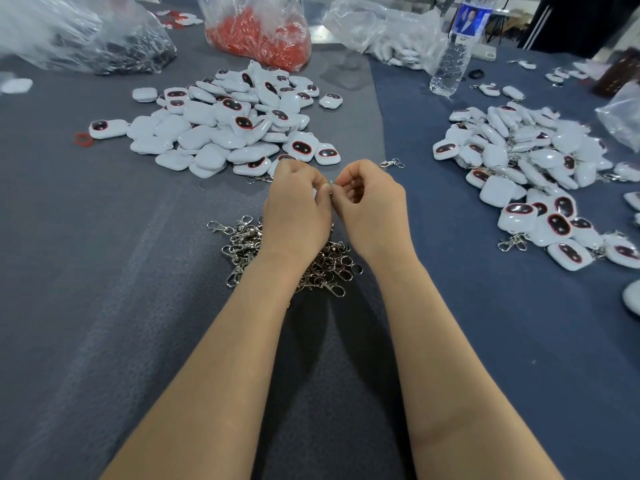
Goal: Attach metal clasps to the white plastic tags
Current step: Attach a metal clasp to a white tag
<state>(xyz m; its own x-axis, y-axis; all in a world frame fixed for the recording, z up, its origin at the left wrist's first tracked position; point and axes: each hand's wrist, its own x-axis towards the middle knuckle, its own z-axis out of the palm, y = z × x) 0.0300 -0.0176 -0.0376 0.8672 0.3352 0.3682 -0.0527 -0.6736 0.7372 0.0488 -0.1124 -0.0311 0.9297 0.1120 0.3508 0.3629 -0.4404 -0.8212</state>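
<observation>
One silvery clasp pinched between left hand and right hand, glossy white tags heaped beyond.

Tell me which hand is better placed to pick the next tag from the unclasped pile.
Probably left. The left hand sits right by the near edge of the unclasped pile; the right hand lies farther off, nearer the clasped pile. Both pinch a metal piece.

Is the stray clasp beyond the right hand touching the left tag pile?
Apart. The head view shows bare cloth between the stray clasp and the left tag pile.
</observation>
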